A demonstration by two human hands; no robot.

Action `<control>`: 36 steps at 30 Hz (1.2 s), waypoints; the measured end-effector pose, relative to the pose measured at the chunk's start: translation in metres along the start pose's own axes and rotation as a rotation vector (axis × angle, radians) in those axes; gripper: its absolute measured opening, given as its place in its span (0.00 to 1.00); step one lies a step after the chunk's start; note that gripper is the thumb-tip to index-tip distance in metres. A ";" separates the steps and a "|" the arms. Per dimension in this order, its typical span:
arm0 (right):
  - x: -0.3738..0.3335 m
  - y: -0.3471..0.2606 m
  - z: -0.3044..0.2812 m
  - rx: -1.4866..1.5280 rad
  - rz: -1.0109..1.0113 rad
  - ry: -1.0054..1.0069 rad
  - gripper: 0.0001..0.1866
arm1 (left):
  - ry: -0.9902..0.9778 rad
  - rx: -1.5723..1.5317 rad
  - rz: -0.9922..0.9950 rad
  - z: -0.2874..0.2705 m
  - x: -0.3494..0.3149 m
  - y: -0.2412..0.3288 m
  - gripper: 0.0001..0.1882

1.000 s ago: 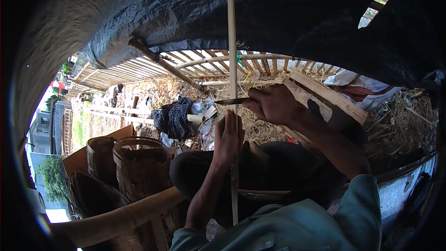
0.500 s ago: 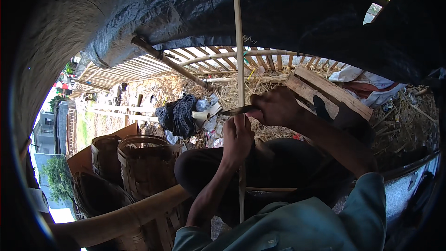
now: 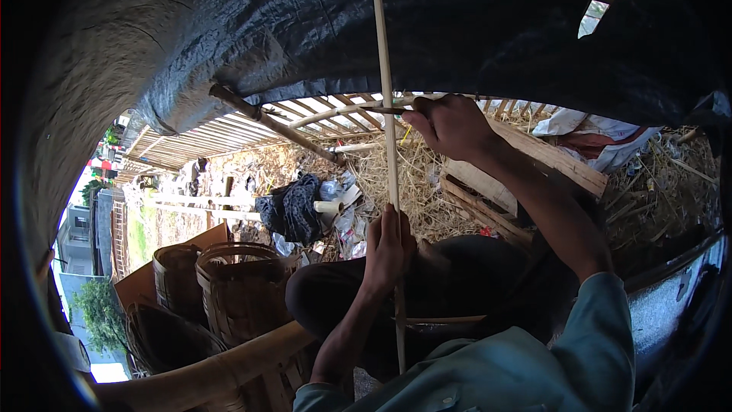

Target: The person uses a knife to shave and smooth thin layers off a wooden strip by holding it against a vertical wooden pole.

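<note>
A long pale bamboo strip (image 3: 392, 164) stands nearly upright in front of me, its lower end reaching down past my lap. My left hand (image 3: 387, 248) is wrapped round it above my knees. Farther up, my right hand (image 3: 455, 128) grips a dark-bladed knife (image 3: 398, 111), its handle hidden in the fist. The blade lies crosswise against the strip, pointing left, with a stretch of bare strip between the two hands.
Woven baskets (image 3: 242, 290) stand at the left beside a thick bamboo pole (image 3: 206, 370). Wooden boards (image 3: 549, 154) lie on straw at the right. Ahead are a dark patterned cloth (image 3: 293, 210), litter and a slatted bamboo fence (image 3: 221, 128). A black tarp (image 3: 305, 38) hangs over the far side.
My right hand and the knife have moved up and away along the strip. The left hand has sunk slightly, and the strip's top end has come down into view.
</note>
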State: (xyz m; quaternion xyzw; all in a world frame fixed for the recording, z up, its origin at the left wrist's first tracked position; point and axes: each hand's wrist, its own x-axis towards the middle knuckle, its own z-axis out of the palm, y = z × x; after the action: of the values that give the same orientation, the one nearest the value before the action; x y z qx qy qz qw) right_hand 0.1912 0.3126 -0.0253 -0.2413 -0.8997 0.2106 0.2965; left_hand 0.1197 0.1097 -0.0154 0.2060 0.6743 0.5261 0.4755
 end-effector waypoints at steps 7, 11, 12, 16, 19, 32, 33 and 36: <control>-0.033 -0.030 0.009 0.215 -0.165 -0.126 0.16 | -0.022 -0.097 0.009 -0.010 0.008 0.021 0.18; -0.038 -0.035 0.015 0.208 -0.229 -0.127 0.16 | -0.060 0.036 0.114 -0.021 0.018 0.026 0.19; -0.039 -0.036 0.016 0.223 -0.219 -0.141 0.16 | -0.041 0.070 0.103 -0.022 0.022 0.023 0.19; -0.043 -0.037 0.026 0.274 -0.282 -0.086 0.17 | -0.118 -0.121 0.014 -0.023 0.030 0.016 0.17; -0.044 -0.043 0.028 0.248 -0.283 -0.073 0.18 | -0.139 -0.108 -0.036 -0.019 0.025 0.013 0.16; 0.008 -0.006 0.013 -0.006 -0.027 0.024 0.28 | 0.143 0.405 0.137 0.009 0.008 -0.004 0.28; 0.010 -0.002 0.023 -0.025 -0.085 0.100 0.28 | 0.131 0.405 0.146 0.008 0.012 -0.007 0.28; 0.015 -0.003 0.021 -0.076 -0.120 0.096 0.24 | 0.171 0.371 0.103 0.005 0.011 -0.010 0.29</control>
State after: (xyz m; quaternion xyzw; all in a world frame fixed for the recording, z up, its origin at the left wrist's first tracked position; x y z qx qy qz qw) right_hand 0.1670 0.3137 -0.0328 -0.2078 -0.9047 0.1466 0.3418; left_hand 0.1212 0.1168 -0.0291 0.2788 0.7859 0.4322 0.3432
